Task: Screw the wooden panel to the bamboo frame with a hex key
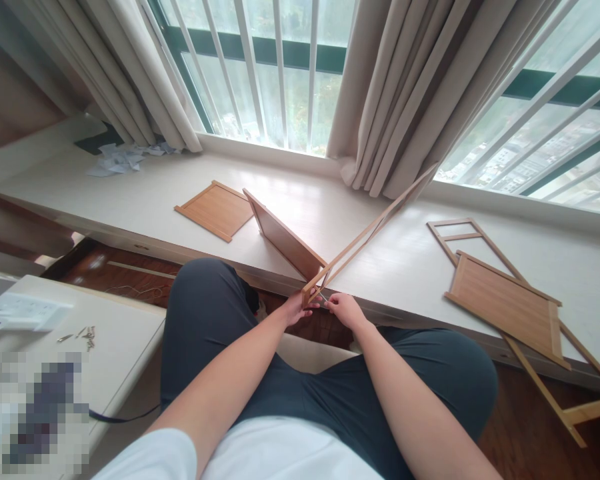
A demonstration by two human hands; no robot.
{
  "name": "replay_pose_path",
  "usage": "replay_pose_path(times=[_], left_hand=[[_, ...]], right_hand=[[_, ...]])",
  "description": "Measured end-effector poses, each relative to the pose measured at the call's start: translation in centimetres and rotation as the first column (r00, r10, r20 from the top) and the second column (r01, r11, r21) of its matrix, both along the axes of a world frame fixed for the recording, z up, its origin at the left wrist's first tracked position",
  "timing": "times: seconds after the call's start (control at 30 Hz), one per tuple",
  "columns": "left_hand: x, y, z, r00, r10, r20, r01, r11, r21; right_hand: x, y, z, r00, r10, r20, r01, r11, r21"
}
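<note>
My left hand [296, 308] is wrapped round the near end of a long, narrow wooden frame [375, 230], which slants up and away to the right. A wooden panel [285, 237] stands tilted on its edge against this frame, just left of their meeting point. Close by on the right, my right hand [344, 309] is closed in a pinch on a thin metal tool [323, 297], its tip pointing at the frame's near end. The tool is too small to tell its exact kind. Both hands are at the ledge's front edge, between my knees.
A flat wooden panel [217, 210] lies on the white ledge [145, 200]. At right, another panel [510, 307] rests across a wooden frame [573, 413] that overhangs the edge. Small metal hardware [89, 337] lies on the side table [130, 327]. Torn paper [115, 160] sits far left.
</note>
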State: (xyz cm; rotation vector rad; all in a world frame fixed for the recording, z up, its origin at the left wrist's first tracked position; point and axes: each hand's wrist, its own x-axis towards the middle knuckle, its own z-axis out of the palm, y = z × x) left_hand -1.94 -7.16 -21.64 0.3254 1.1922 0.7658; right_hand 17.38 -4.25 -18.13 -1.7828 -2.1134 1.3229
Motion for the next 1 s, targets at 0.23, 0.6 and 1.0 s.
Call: replay_pose_path(times=[0.23,0.6,1.0], left_hand=[[0.3,-0.1,-0.1,1.0,-0.001,-0.028,0.002,1.0,0.011],[0.6,-0.1,0.1,0.998,-0.02,-0.063,0.022,0.999,0.033],[0.5,-0.1,-0.1,0.997,-0.03,-0.07,0.032,0.999,0.03]], right_hand=[[-0.1,0.0,0.5,0.996,-0.002,0.094,-0.004,0.998,0.07],[-0.1,0.0,1.1,0.987,-0.042,0.157,0.027,0.995,0.096],[-0.4,0.0,-0.6,0.993,-0.092,-0.067,0.089,0.995,-0.052]])
